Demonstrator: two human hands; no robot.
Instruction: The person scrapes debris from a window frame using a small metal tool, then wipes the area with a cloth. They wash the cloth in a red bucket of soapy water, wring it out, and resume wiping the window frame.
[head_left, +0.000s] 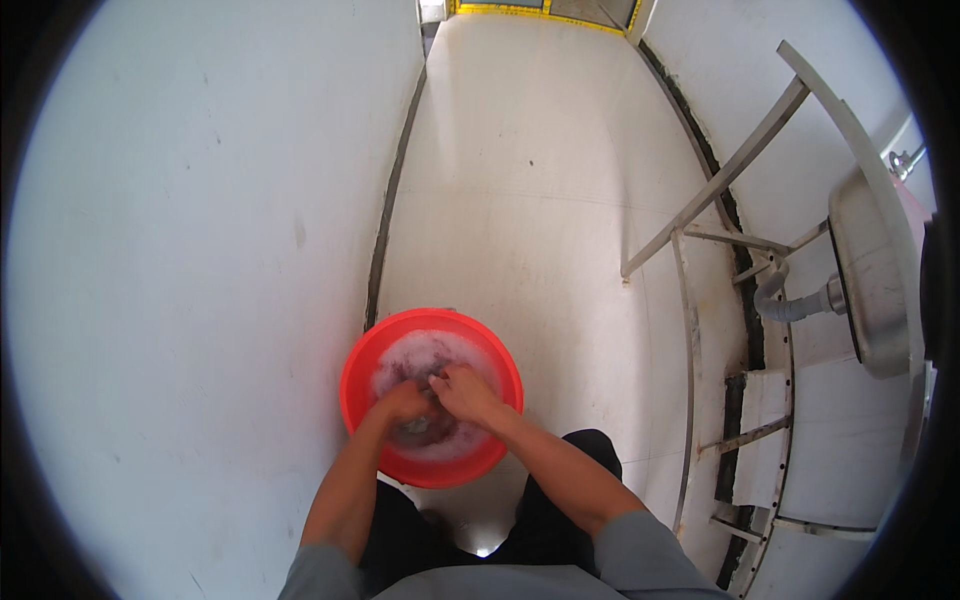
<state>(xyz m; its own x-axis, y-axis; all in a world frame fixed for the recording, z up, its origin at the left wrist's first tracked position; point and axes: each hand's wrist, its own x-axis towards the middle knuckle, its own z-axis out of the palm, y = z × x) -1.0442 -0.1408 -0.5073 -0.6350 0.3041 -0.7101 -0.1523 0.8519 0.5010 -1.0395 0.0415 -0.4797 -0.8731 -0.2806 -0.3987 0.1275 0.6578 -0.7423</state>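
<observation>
A round red plastic basin (356, 390) stands on the floor before me, holding water with white suds (427, 345). Both of my hands are inside its rim, close together over the middle. My left hand (411, 401) dips its fingers towards a dark, wet thing, perhaps cloth, that lies partly under the water. To its right, my right hand (461, 390) has bent fingers and thumb at the same dark thing. Blur, suds and the hands hide the fingertips, so a grip cannot be made out.
A white wall (225, 262) rises close on the left. Pale floor tiles (517, 165) lead to a doorway edged with yellow tape (540, 15). At right stands a metal frame (720, 180) with a steel sink (877, 277) and grey drain pipe (795, 308).
</observation>
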